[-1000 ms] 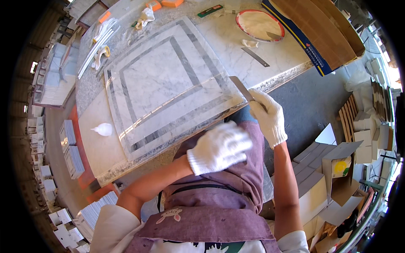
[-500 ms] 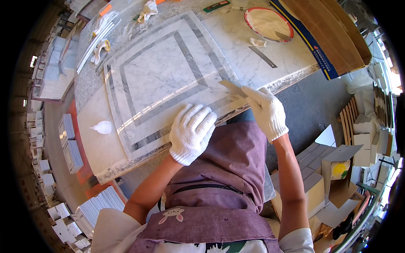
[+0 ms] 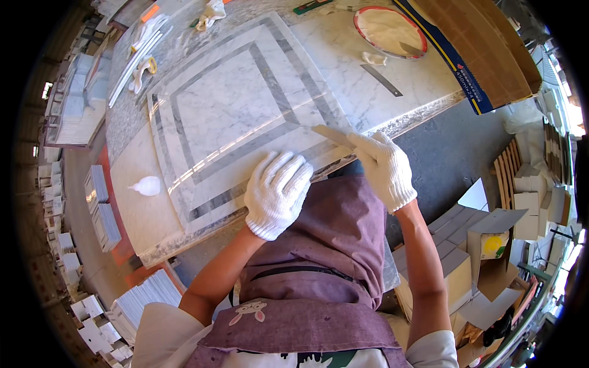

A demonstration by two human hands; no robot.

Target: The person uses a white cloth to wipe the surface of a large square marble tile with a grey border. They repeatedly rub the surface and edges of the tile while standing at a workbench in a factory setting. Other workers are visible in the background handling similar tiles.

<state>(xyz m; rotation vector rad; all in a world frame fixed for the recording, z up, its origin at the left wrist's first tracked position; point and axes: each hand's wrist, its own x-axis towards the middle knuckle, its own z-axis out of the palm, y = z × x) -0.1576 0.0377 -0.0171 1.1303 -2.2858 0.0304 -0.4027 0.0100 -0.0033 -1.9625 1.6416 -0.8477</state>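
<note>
A white marble panel with inlaid grey bands (image 3: 227,92) lies on the stone-topped table. My left hand (image 3: 279,195), in a white knit glove, rests with fingers stretched over the panel's near edge and holds nothing. In my gloved right hand (image 3: 385,168) is a putty knife (image 3: 332,134), gripped by its handle end. Its flat blade points left over the panel's near right corner; whether it touches the surface I cannot tell. Farther back right sits a round, red-rimmed tub of cream paste (image 3: 383,27) with a blade standing in it.
Near the tub lie a steel ruler-like strip (image 3: 381,80) and a crumpled white scrap (image 3: 374,59). A cardboard box (image 3: 485,55) stands at the table's right edge. On the left are a small white squeeze bottle (image 3: 146,186) and white rods (image 3: 134,67). Cartons (image 3: 451,245) stack at right.
My right hand has shifted slightly left and down, and the knife blade has moved left along the panel. My left hand has stayed almost in place.
</note>
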